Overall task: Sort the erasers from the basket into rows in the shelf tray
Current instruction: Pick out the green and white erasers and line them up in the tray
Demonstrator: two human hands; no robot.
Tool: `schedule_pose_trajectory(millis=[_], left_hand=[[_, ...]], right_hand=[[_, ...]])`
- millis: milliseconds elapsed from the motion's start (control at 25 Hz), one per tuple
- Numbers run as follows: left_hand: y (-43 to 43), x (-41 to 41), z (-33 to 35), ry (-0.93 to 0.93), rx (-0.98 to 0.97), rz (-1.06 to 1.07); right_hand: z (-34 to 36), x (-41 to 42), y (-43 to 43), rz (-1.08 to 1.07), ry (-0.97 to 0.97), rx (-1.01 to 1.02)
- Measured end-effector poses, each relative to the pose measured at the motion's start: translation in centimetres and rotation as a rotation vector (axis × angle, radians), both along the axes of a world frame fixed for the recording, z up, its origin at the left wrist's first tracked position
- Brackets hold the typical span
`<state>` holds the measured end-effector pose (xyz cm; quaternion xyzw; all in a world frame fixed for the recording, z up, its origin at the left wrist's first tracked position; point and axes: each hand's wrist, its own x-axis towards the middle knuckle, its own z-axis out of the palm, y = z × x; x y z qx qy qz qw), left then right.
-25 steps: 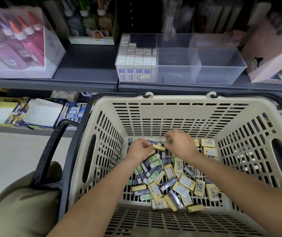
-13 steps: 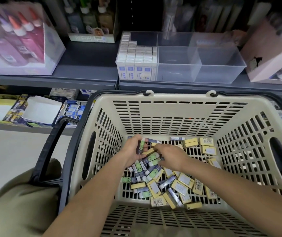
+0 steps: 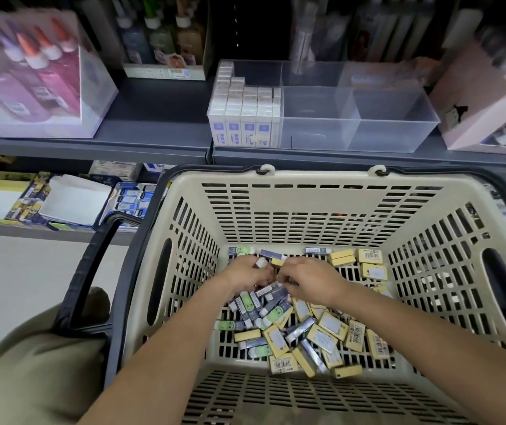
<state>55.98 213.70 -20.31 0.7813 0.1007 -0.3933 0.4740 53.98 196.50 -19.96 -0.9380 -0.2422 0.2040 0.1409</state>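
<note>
- Lying loose on the floor of the basket point(image 3: 306, 197): erasers point(image 3: 322, 329) in yellow, dark-blue and green-face sleeves, heaped at centre and toward the near side, w/ a few yellow ones apart at the far right corner.
- Left hand point(image 3: 245, 276): inside basket, over far edge of the heap. Grip closed round one eraser point(image 3: 260, 263), whose white end sticks out above the fingers.
- Right hand point(image 3: 311, 280): just beside left hand, fingertips almost touching it, fingers curled down into the heap. Cannot tell if this grip holds anything.
- Both forearms enter over the near rim.
- Handle point(image 3: 92, 271): black, folded down on basket's left side.
- Shelf tray point(image 3: 392, 118): clear plastic w/ dividers, on shelf point(image 3: 153, 118) beyond basket.
- White erasers point(image 3: 245, 111): upright in rows in the tray's left compartment, blue labels facing front.
- Shelf ends: glue-bottle box point(image 3: 31, 75) at left, pink box point(image 3: 484, 99) at right.
</note>
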Motion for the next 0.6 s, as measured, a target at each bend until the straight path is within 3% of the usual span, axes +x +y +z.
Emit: schedule_pose_trajectory(millis=[240,360,600], left_hand=[[-1.1,-0.7,0.1,-0.277,0.253,-0.407],[-1.8,-1.4,-0.3,-0.333,0.327,-0.495],[-1.3,-1.2,-0.5,-0.051,0.207,-0.341]], right_hand=[[-0.3,-0.4,-0.2,-0.109,0.211,0.008],[-0.8,-0.9,-0.7,-0.107,0.185,-0.025],[-1.5,-1.6,-1.0,-0.109,0.108,-0.011]])
